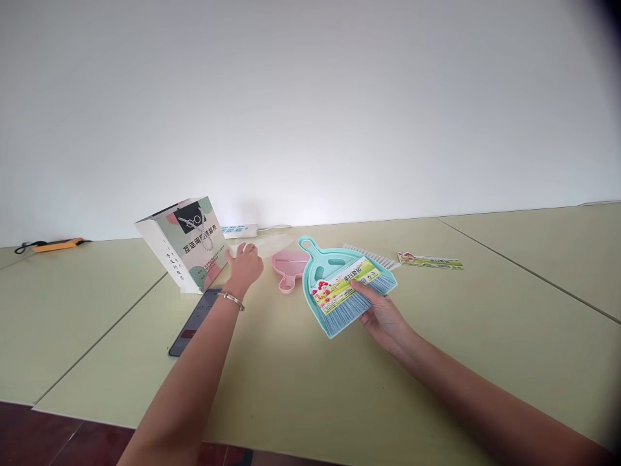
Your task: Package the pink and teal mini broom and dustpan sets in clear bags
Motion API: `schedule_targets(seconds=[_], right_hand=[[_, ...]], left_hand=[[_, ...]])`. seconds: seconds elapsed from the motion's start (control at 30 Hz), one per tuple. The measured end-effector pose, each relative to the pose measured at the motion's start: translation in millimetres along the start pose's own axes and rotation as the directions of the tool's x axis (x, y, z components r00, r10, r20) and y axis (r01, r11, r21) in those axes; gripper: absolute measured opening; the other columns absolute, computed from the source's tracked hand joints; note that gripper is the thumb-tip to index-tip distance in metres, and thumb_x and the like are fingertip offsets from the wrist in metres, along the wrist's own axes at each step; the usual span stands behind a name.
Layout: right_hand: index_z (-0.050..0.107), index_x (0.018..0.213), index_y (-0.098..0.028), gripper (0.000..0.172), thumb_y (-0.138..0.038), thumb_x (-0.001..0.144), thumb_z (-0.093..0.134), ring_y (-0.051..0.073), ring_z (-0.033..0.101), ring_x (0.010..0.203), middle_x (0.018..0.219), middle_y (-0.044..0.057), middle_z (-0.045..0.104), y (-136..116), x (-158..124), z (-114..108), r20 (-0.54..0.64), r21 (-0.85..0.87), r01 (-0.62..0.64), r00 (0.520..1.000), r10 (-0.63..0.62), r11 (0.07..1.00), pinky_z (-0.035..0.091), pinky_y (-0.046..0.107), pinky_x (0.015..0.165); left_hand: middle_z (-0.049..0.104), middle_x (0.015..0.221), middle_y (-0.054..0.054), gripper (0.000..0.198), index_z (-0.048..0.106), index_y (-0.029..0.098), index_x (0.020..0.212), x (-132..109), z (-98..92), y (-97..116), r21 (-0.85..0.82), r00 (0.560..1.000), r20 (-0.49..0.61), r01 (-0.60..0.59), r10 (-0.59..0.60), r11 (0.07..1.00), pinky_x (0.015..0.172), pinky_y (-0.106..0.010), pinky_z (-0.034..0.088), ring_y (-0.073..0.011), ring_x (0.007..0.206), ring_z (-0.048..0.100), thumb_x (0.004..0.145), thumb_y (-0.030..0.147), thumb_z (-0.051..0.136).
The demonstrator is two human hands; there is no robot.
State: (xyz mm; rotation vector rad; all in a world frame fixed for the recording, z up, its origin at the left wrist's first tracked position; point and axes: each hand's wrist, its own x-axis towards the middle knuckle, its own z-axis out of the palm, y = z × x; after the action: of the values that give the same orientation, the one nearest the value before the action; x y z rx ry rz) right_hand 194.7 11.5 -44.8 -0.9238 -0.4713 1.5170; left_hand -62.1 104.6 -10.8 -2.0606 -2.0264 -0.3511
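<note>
Two bare hands reach over a pale yellow-green counter [301, 395] in the head view. Thin dark seams cross the counter at left and right; its back edge meets a plain whitish wall [310, 116], and a dark red floor [43, 433] shows beyond the near edge. The right hand [385, 317] is closed on a blue-green dustpan [310, 288] with a blue-bristled brush [347, 314] nested in it, both over the middle of the counter. The left hand [246, 262] is at some translucent plastic [277, 244]; whether its fingers grip this cannot be told. Behind the held dustpan lie a pink dustpan [294, 266] and, partly hidden, a white-bristled brush [376, 256]; to their right, a printed card [429, 261]. At left stands a paper bag [196, 249], with a phone [204, 310] before it, partly covered by the left forearm. A white power strip [244, 230] lies near the wall; an orange object [58, 244] with black cord lies at far left.
</note>
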Motion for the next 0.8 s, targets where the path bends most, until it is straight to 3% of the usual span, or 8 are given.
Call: schedule_targets(seconds=[0.07, 0.13, 0.23, 0.33, 0.43, 0.6, 0.7, 0.8], right_hand=[[0.065, 0.097, -0.023, 0.031, -0.018, 0.068, 0.074, 0.018, 0.068, 0.087, 0.100, 0.001, 0.071, -6.1, -1.3, 1.1, -0.025, -0.003, 0.025, 0.999, -0.025, 1.000, 0.059, 0.025, 0.063], [0.066, 0.097, -0.024, 0.031, -0.016, 0.067, 0.073, 0.018, 0.068, 0.086, 0.099, 0.000, 0.072, -14.6, -3.2, 2.0, -0.038, 0.002, 0.065, 0.997, -0.065, 0.998, 0.059, 0.025, 0.062], [0.066, 0.094, -0.025, 0.029, -0.015, 0.068, 0.072, 0.017, 0.069, 0.085, 0.095, -0.002, 0.072, -28.1, -7.0, 1.3, -0.060, -0.001, 0.095, 0.994, -0.095, 0.995, 0.059, 0.022, 0.062], [0.067, 0.092, -0.024, 0.024, -0.017, 0.070, 0.071, 0.017, 0.069, 0.084, 0.094, -0.001, 0.072, -37.1, -9.9, -2.0, -0.064, -0.070, 0.043, 0.997, -0.048, 0.997, 0.058, 0.023, 0.063], [0.067, 0.095, -0.021, 0.025, -0.019, 0.070, 0.071, 0.020, 0.069, 0.087, 0.096, 0.003, 0.073, -38.0, -9.9, -6.0, -0.020, -0.187, -0.009, 1.000, 0.005, 0.982, 0.058, 0.027, 0.066], [0.067, 0.099, -0.019, 0.029, -0.021, 0.070, 0.072, 0.024, 0.068, 0.092, 0.100, 0.007, 0.072, -26.2, -8.5, -9.8, 0.047, -0.293, -0.054, 0.996, 0.071, 0.955, 0.058, 0.031, 0.072], [0.067, 0.097, -0.018, 0.028, -0.021, 0.070, 0.072, 0.023, 0.069, 0.088, 0.097, 0.007, 0.072, -19.1, -11.5, -7.7, 0.075, -0.270, -0.046, 0.995, 0.069, 0.962, 0.058, 0.030, 0.069], [0.067, 0.093, -0.020, 0.025, -0.020, 0.069, 0.073, 0.021, 0.069, 0.081, 0.093, 0.005, 0.073, -16.2, -14.4, -4.4, 0.043, -0.192, -0.024, 0.999, 0.033, 0.981, 0.058, 0.027, 0.063]], left_hand=[[0.050, 0.132, -0.014, 0.043, 0.054, 0.017, 0.118, -18.2, -9.9, 15.5, 0.015, 0.995, -0.064, -0.074, 0.075, 0.997, 0.105, -0.062, 0.015, -0.0272, 0.127, 0.038, 0.084, 0.011, 0.029], [0.049, 0.133, -0.014, 0.044, 0.051, 0.016, 0.123, -36.5, -13.0, 31.4, 0.017, 0.984, -0.110, -0.140, 0.141, 0.990, 0.105, -0.057, 0.022, -0.0254, 0.122, 0.043, 0.086, 0.013, 0.029], [0.050, 0.132, -0.014, 0.043, 0.049, 0.014, 0.126, -55.1, -3.2, 49.9, 0.032, 0.974, -0.090, -0.205, 0.207, 0.978, 0.101, -0.052, 0.030, -0.0250, 0.116, 0.048, 0.088, 0.015, 0.029], [0.051, 0.131, -0.014, 0.040, 0.048, 0.015, 0.126, -60.0, 12.1, 59.3, 0.023, 0.963, -0.064, -0.259, 0.260, 0.965, 0.099, -0.050, 0.033, -0.0251, 0.115, 0.049, 0.090, 0.020, 0.030], [0.049, 0.133, -0.014, 0.041, 0.045, 0.015, 0.128, -59.5, 17.6, 61.4, -0.026, 0.972, -0.070, -0.225, 0.222, 0.974, 0.095, -0.046, 0.037, -0.0245, 0.115, 0.049, 0.089, 0.021, 0.034], [0.041, 0.139, -0.017, 0.046, 0.039, 0.012, 0.134, -65.6, 9.0, 61.4, -0.155, 0.982, -0.115, -0.167, 0.150, 0.974, 0.091, -0.044, 0.040, -0.0275, 0.122, 0.042, 0.090, 0.023, 0.033], [0.043, 0.138, -0.017, 0.046, 0.038, 0.014, 0.136, -72.0, 5.3, 64.1, -0.229, 0.944, -0.184, -0.312, 0.274, 0.922, 0.093, -0.044, 0.038, -0.0268, 0.123, 0.042, 0.092, 0.023, 0.029], [0.046, 0.137, -0.015, 0.047, 0.038, 0.017, 0.137, -76.3, 3.2, 65.6, -0.269, 0.870, -0.251, -0.484, 0.424, 0.833, 0.096, -0.042, 0.034, -0.0255, 0.124, 0.042, 0.090, 0.016, 0.030]])
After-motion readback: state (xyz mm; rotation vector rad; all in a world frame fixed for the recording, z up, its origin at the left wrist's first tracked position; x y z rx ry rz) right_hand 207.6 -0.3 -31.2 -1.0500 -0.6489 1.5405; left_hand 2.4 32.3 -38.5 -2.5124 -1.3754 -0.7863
